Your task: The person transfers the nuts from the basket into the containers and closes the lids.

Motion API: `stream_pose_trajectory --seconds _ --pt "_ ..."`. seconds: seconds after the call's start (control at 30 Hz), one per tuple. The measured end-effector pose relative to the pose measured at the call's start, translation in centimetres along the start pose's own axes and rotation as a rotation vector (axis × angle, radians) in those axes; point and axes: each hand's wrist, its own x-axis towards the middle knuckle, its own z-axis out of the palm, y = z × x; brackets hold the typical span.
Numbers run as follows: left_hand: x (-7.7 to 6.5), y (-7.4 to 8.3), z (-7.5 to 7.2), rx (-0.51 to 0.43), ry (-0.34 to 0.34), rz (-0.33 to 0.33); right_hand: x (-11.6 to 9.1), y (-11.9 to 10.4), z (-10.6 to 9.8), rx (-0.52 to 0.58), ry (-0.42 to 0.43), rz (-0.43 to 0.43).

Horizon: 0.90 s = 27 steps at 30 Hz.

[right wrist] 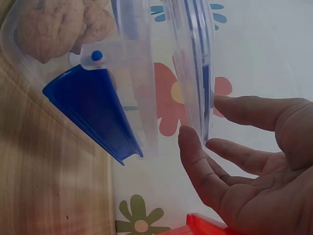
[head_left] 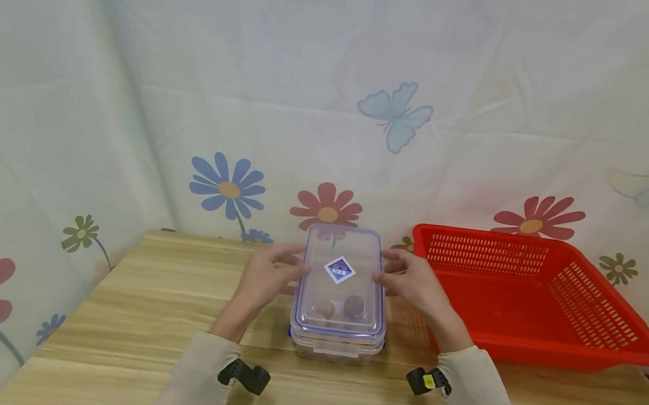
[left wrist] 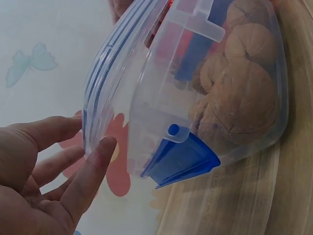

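Note:
A clear plastic lid point(head_left: 350, 241) with a blue seal and a diamond-shaped label is tilted over a clear food container point(head_left: 338, 357), its far side raised. My left hand point(head_left: 265, 277) pinches the lid's left edge between thumb and fingers. At the opposite edge, my right hand point(head_left: 413, 283) does the same. Several walnuts point(left wrist: 244, 100) lie inside the container, which rests on the table. In the left wrist view a blue side clip point(left wrist: 183, 164) hangs outward, and another blue clip point(right wrist: 95, 112) is swung out in the right wrist view.
To the right stands a red plastic basket point(head_left: 503, 307) with slotted walls, close to my right forearm. The wood-grain table point(head_left: 164, 317) meets a flower-printed cloth backdrop point(head_left: 283, 139) behind the container. A small black device is strapped at each wrist.

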Motion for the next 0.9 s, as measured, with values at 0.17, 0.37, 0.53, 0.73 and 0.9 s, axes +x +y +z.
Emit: stream_pose_trajectory --seconds 0.17,0.37,0.53,0.73,0.9 --pt "0.0 -0.2 0.2 0.049 0.004 -0.017 -0.1 0.0 0.3 -0.003 -0.016 0.031" --pt "0.0 -0.3 0.4 0.097 0.008 -0.044 -0.2 0.1 0.6 -0.024 -0.030 0.069" --pt "0.0 -0.3 0.5 0.122 0.004 -0.063 -0.1 0.3 0.9 -0.051 -0.037 0.075" --pt "-0.1 -0.4 0.4 0.113 -0.013 -0.075 -0.2 0.3 1.1 -0.072 -0.034 0.089" --pt "-0.1 -0.6 0.3 0.105 -0.020 -0.084 -0.1 0.3 1.2 -0.063 -0.043 0.086"
